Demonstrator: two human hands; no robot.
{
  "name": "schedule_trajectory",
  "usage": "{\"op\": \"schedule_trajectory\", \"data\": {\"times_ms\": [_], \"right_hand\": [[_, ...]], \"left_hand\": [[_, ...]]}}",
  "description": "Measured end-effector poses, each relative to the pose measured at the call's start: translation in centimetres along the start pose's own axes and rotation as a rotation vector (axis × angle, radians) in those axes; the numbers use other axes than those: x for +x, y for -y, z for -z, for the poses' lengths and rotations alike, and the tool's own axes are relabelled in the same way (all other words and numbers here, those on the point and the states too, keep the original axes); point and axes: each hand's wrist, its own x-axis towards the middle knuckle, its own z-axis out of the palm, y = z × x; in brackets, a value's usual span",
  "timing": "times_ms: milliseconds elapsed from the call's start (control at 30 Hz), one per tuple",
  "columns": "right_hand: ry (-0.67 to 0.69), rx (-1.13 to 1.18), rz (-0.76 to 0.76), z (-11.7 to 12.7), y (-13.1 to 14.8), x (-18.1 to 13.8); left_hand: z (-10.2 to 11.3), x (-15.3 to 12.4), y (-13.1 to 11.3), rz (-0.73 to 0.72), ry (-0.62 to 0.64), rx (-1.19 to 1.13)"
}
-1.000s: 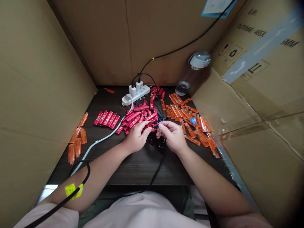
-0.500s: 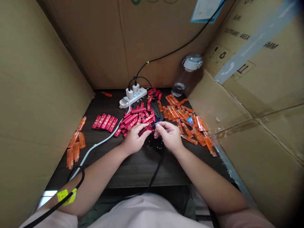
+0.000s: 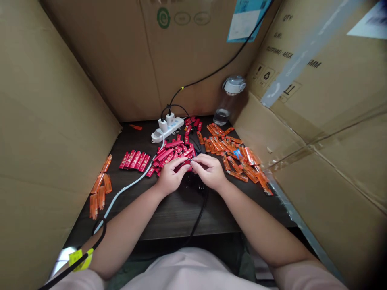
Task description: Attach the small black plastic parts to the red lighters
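My left hand (image 3: pixel 169 178) and my right hand (image 3: pixel 209 172) meet at the middle of a dark table (image 3: pixel 169 211), fingertips pinched together on a small red lighter (image 3: pixel 184 163) with a dark part at its end. Just behind them lies a heap of red lighters (image 3: pixel 177 150). A neat row of red lighters (image 3: pixel 134 160) sits to the left of the heap. A spread of orange translucent lighters (image 3: pixel 235 155) lies right of my right hand. Small black parts (image 3: pixel 195 183) lie under my hands.
Cardboard walls (image 3: pixel 45 112) close in the table on the left, back and right. A white power strip (image 3: pixel 167 128) with plugs sits at the back, its white cable (image 3: pixel 127 187) running left. A clear water bottle (image 3: pixel 227 101) stands back right. More orange lighters (image 3: pixel 99 187) lie at the left edge.
My hands stay together on the red lighter, fingertips closing nearer each other. The view has tilted up, so everything sits slightly lower and more to the left.
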Motion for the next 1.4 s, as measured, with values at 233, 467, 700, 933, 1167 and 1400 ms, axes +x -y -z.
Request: {"op": "schedule_trajectory", "data": {"times_ms": [233,467,700,933,1167,1400], "right_hand": [[0.011,-0.149,0.184,0.4,0.1,0.7],[-0.107,0.135,0.001,-0.3,1.0,-0.1],[-0.059,0.249,-0.077,-0.4,1.5,-0.6],[-0.027,0.053,0.083,0.0,1.3,-0.8],[-0.077,-0.055,0.345,0.4,1.6,-1.2],[-0.099,-0.106,0.513,0.4,1.5,-1.8]], "left_hand": [[0.2,0.4,0.2,0.007,-0.024,-0.066],[0.1,-0.1,-0.2,-0.016,-0.012,-0.081],[0.3,-0.4,-0.8,-0.096,-0.007,-0.073],[0.3,-0.5,-0.9,-0.036,-0.005,-0.119],[0.3,-0.9,-1.9,0.02,0.013,-0.246],[0.5,-1.3,-2.1,-0.023,0.074,-0.318]]}}
